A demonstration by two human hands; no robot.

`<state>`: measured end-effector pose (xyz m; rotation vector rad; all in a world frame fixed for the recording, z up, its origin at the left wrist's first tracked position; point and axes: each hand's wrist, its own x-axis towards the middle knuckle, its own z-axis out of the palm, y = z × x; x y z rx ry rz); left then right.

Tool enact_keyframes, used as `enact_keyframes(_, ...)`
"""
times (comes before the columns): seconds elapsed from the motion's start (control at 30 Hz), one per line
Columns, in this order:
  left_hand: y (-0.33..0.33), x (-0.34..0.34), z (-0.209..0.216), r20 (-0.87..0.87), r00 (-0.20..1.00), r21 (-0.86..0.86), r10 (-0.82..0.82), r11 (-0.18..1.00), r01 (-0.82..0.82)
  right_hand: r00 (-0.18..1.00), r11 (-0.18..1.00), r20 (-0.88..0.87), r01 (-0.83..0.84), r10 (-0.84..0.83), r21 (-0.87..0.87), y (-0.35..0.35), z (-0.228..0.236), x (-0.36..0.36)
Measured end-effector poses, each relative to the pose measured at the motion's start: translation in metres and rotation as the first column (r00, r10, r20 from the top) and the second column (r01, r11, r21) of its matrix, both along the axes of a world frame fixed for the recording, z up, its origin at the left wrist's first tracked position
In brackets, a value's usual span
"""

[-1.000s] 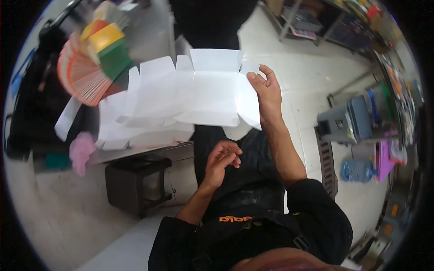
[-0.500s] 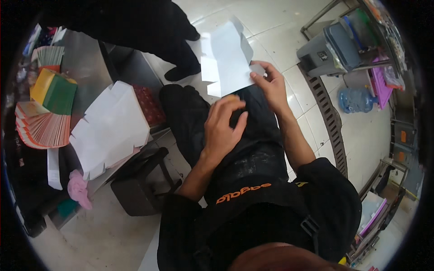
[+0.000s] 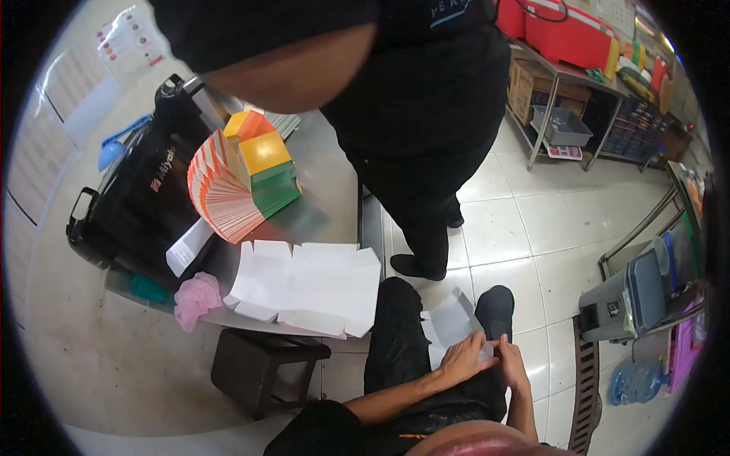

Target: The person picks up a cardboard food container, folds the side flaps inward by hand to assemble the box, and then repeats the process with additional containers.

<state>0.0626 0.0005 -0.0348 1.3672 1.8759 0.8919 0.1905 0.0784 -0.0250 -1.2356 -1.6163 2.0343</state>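
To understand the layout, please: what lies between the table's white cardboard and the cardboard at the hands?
In the head view: the person's black-clad left leg.

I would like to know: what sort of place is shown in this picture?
Probably a back kitchen or packing room of a food shop, judging by the metal table, the flat cartons on it, and the drain in the tiled floor.
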Motion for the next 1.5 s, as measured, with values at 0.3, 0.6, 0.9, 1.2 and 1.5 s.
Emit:
enact_keyframes(0.3,-0.012,0.005,-0.023,0.136,0.989,0.024,-0.065,0.998,0.062,0.960,0.984,0.272,0.100,-0.058,-0.144,0.025,-0.029,0.004)
enact_keyframes(0.6,-0.028,-0.001,-0.018,0.116,0.987,0.028,-0.115,0.993,0.113,0.945,0.984,0.278,-0.160,0.174,-0.075,0.025,-0.042,0.005)
enact_keyframes(0.9,-0.016,-0.017,-0.053,0.605,0.760,-0.247,0.238,0.963,-0.105,0.984,0.999,0.177,-0.038,0.031,0.036,0.016,-0.031,0.004)
enact_keyframes(1.2,-0.013,-0.005,-0.069,0.881,0.261,-0.409,0.396,0.912,-0.002,0.947,0.526,0.321,-0.273,0.000,0.806,0.000,0.005,-0.010)
enact_keyframes(1.5,-0.008,-0.005,-0.061,0.948,0.141,-0.253,0.287,0.943,-0.215,0.983,0.504,0.150,-0.078,-0.104,0.860,-0.004,0.010,-0.021)
